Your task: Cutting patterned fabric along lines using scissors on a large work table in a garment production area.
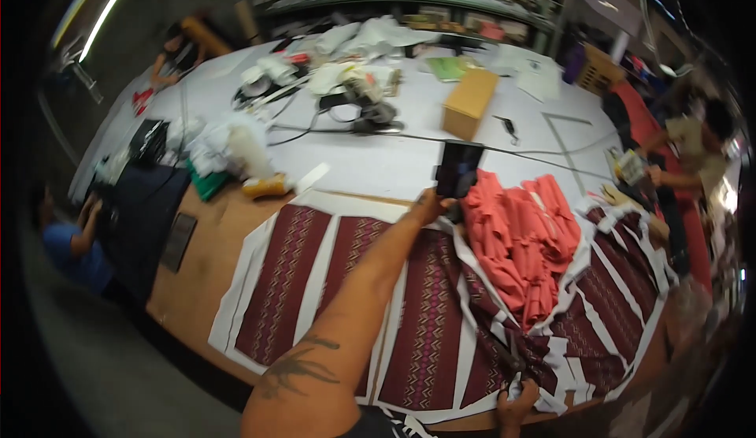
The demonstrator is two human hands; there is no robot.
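Observation:
My left hand (433, 206), at the end of my outstretched forearm, grips a dark phone-like device (458, 168) upright above the cloth. Below it spreads white-bordered maroon patterned fabric (429, 312) with vertical bands, bunched and folded on the right. A heap of coral-pink cloth (516, 241) lies on its right part. At the lower edge, my right hand (516, 402) is closed at the crumpled fabric; a dark, narrow object just above it may be scissors, but I cannot tell what the fingers hold.
The white worktable (346, 162) carries cables, a cardboard box (468, 103), plastic bundles (232, 150) and a dark cloth (150, 225) at the left. A co-worker in blue (67, 245) is at the left, another (693, 158) at the right, a third (173, 60) at the back left.

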